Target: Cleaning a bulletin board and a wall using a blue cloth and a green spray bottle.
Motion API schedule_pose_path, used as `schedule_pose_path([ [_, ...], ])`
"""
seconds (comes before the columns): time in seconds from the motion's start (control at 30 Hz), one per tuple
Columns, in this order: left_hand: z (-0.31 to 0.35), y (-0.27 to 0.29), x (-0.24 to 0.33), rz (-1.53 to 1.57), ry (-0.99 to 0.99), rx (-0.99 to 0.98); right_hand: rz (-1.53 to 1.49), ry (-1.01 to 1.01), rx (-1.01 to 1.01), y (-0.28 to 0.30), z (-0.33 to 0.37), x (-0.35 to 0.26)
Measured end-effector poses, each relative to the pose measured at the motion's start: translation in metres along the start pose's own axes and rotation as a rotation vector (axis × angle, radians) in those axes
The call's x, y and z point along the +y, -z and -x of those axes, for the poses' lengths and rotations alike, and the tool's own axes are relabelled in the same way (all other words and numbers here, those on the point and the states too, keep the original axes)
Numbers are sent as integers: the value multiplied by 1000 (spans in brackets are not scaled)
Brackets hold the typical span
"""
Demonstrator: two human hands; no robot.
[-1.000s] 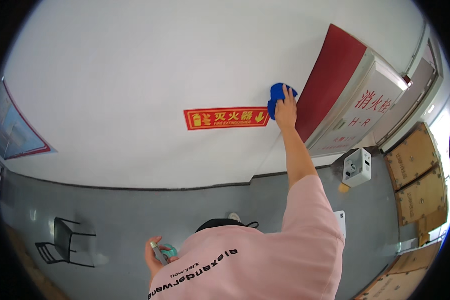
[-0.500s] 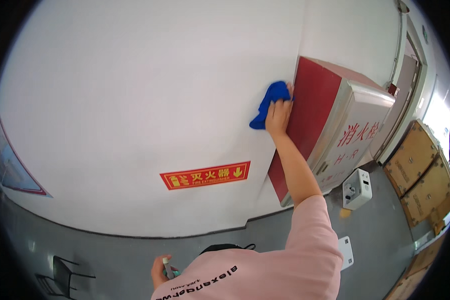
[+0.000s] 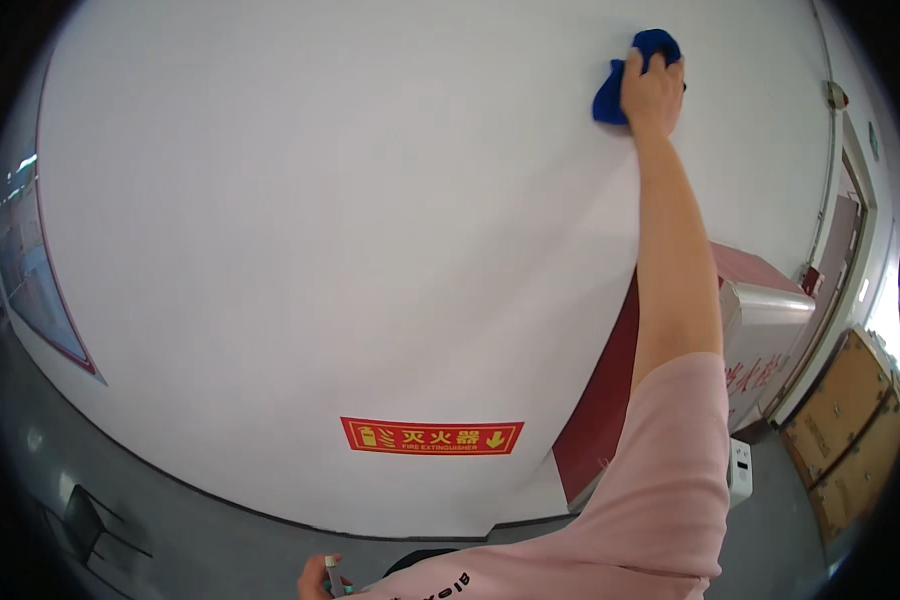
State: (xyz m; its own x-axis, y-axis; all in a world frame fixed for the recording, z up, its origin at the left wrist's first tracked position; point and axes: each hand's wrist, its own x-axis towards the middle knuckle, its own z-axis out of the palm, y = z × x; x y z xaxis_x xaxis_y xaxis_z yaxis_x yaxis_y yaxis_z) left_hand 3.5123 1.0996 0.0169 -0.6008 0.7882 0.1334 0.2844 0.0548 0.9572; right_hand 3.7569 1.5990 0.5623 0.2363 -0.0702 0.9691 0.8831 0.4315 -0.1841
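High on the white wall, my right hand presses a bunched blue cloth flat against the surface, fingers spread over it. My right arm reaches up across the red side of a wall-mounted fire hydrant cabinet and hides part of it. Low in the view, my left hand is closed round what looks like a spray bottle, grey and green with a pale tip. Most of that bottle is cut off by the lower edge.
A red fire extinguisher sign is on the wall, below and left of the cloth. A framed panel hangs at far left, above a dark chair. At right are brown cartons, a white boxy device and a doorway.
My right hand has moved the blue cloth up and to the right, from beside the cabinet to the wall above it. The view has tilted upward. My left hand still holds the bottle.
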Motion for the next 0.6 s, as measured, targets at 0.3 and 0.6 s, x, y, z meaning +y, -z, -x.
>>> schedule_pose_path([
  [0.3, 24, 21, 1, 227, 227, 105, -145, -347, 75, -16, -46, -68],
  [0.6, 57, 54, -23, 200, 245, 248, -134, 60, 214, -38, -14, -231],
])
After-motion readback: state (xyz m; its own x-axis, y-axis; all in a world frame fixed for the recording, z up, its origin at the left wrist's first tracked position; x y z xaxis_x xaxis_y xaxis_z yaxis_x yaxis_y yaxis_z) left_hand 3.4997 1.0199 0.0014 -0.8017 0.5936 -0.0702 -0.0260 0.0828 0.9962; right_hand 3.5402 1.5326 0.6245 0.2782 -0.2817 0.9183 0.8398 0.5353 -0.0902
